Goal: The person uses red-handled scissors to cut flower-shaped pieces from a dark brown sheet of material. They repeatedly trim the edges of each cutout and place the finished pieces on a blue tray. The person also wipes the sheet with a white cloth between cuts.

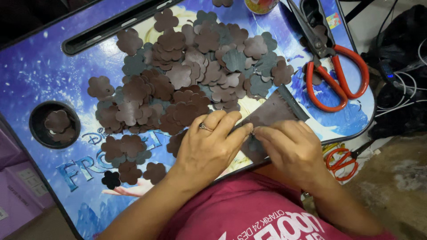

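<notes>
Both hands are meeting at the surface's [40,66] near edge, at about 5 o'clock from the flower pile [187,80]: the left hand [209,144] and right hand [291,149] are pinching together on a dark leather sheet [273,113], fingertips touching over it. A ring [204,127] is showing on the left hand. Red scissors [333,66] are lying at 3 o'clock of the pile, and a round cup well [38,133] at 9 o'clock is holding a few flowers.
</notes>
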